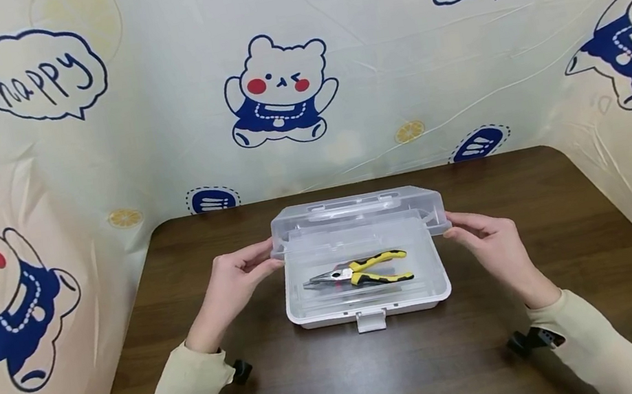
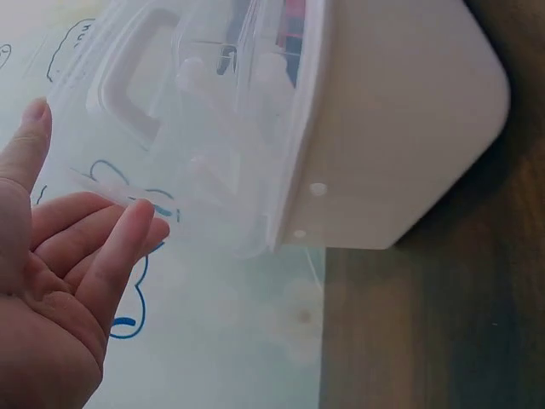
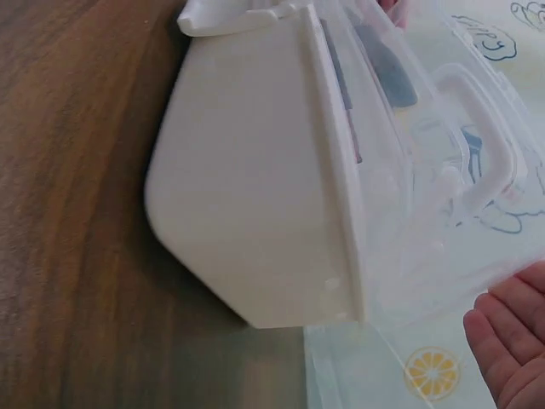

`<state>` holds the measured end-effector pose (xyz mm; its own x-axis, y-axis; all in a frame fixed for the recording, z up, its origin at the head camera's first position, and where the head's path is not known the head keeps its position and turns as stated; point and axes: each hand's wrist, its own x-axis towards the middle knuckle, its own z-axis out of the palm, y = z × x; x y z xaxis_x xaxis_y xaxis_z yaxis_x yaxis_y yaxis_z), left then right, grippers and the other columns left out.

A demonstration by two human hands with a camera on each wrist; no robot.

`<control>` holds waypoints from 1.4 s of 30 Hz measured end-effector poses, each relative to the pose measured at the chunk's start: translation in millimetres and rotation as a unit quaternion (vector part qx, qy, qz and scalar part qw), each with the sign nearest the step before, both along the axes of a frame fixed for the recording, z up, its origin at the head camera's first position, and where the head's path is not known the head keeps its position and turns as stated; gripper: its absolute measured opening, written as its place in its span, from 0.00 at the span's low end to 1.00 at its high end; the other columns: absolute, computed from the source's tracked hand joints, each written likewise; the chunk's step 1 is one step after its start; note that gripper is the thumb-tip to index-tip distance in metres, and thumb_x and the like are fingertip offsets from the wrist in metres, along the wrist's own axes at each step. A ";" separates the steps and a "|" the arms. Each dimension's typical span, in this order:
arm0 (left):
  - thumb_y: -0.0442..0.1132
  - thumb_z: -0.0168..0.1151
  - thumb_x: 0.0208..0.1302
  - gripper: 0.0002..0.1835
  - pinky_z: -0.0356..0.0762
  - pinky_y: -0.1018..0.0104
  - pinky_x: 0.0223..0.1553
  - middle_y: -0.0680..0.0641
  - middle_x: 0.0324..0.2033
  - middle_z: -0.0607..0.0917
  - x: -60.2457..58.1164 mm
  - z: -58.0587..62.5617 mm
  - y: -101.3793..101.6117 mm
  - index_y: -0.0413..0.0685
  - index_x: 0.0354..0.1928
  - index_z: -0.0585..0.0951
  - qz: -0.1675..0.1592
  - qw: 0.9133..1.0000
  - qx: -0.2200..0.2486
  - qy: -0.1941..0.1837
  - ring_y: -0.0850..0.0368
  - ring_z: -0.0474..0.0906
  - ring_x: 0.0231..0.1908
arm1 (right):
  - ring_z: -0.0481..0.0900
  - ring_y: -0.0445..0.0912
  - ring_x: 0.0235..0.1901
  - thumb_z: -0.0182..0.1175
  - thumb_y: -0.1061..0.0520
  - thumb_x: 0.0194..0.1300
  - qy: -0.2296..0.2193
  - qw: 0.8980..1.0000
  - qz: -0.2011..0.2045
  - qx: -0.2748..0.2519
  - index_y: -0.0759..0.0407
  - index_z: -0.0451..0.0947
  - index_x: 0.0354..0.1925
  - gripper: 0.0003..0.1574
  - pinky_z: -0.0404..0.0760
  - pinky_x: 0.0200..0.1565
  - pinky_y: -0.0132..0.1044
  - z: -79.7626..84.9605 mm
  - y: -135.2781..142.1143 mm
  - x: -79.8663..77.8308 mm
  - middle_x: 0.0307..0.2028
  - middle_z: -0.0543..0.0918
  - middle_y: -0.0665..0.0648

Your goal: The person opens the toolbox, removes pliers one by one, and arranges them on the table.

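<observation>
A plastic box (image 1: pixel 291 312) stands on the table, its white body below and its clear lid (image 1: pixel 355 203) raised at the back. My left hand (image 1: pixel 235 284) holds the lid's left side, the thumb low at its edge and the fingers farther back. At the lid's right side, my right hand (image 1: pixel 496 247) holds it in the same manner. Needle-nose pliers (image 1: pixel 360 271) with yellow and black handles lie inside the box, jaws to the left. In the right wrist view, only some straight fingers (image 3: pixel 507 319) show beside the lid; the thumb is out of frame.
A white latch (image 1: pixel 371 320) hangs from the box's front edge. Brown wood-grain tabletop (image 1: pixel 347 380) surrounds the box. Behind and at both sides rises a pale cloth (image 1: pixel 383 74) printed with bears. Small black devices (image 1: pixel 241 371) sit at both wrists.
</observation>
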<state>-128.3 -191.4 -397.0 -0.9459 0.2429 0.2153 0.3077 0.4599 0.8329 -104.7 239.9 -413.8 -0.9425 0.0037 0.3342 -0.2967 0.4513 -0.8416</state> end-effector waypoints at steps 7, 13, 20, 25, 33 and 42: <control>0.42 0.73 0.67 0.23 0.87 0.60 0.45 0.38 0.53 0.88 -6.2 8.0 4.7 0.38 0.60 0.85 0.024 1.000 0.002 -0.013 0.47 0.90 0.43 | 0.82 0.24 0.43 0.68 0.57 0.71 -0.004 1.000 -0.026 0.004 0.65 0.86 0.56 0.19 0.78 0.46 0.18 10.3 -4.6 -5.8 0.50 0.88 0.65; 0.47 0.70 0.70 0.21 0.88 0.56 0.45 0.40 0.49 0.90 -14.6 16.2 8.0 0.40 0.57 0.87 0.044 0.999 0.003 -0.020 0.52 0.90 0.34 | 0.83 0.25 0.42 0.69 0.56 0.71 0.019 0.999 -0.045 0.010 0.63 0.89 0.51 0.16 0.78 0.45 0.19 17.0 -7.0 -16.5 0.46 0.90 0.63; 0.50 0.68 0.71 0.19 0.89 0.52 0.43 0.41 0.44 0.91 -27.2 22.0 11.9 0.42 0.51 0.90 0.067 0.998 -0.005 -0.018 0.51 0.89 0.31 | 0.83 0.28 0.41 0.67 0.50 0.73 0.003 0.998 -0.054 0.018 0.60 0.90 0.49 0.17 0.78 0.44 0.22 23.2 -6.0 -29.2 0.44 0.91 0.58; 0.52 0.69 0.71 0.18 0.88 0.63 0.37 0.42 0.40 0.92 -36.3 24.5 14.6 0.42 0.45 0.91 0.083 0.996 0.010 -0.015 0.51 0.90 0.32 | 0.83 0.32 0.38 0.66 0.48 0.74 0.003 0.998 -0.062 0.023 0.60 0.91 0.47 0.18 0.78 0.41 0.23 28.0 -7.5 -37.8 0.41 0.91 0.60; 0.57 0.64 0.73 0.25 0.89 0.59 0.39 0.40 0.43 0.92 -47.1 23.5 18.6 0.41 0.50 0.90 0.104 0.994 0.019 -0.002 0.44 0.90 0.39 | 0.86 0.33 0.39 0.55 0.47 0.81 0.003 0.999 -0.047 -0.021 0.67 0.88 0.49 0.25 0.80 0.47 0.21 23.0 -9.4 -52.1 0.45 0.90 0.65; 0.44 0.59 0.79 0.19 0.85 0.58 0.51 0.37 0.52 0.88 -54.7 7.0 18.2 0.39 0.60 0.85 0.076 0.995 0.070 -0.009 0.42 0.88 0.51 | 0.86 0.41 0.50 0.52 0.52 0.83 -0.009 0.998 0.011 -0.061 0.67 0.79 0.63 0.24 0.80 0.55 0.24 9.9 -8.7 -60.3 0.58 0.84 0.67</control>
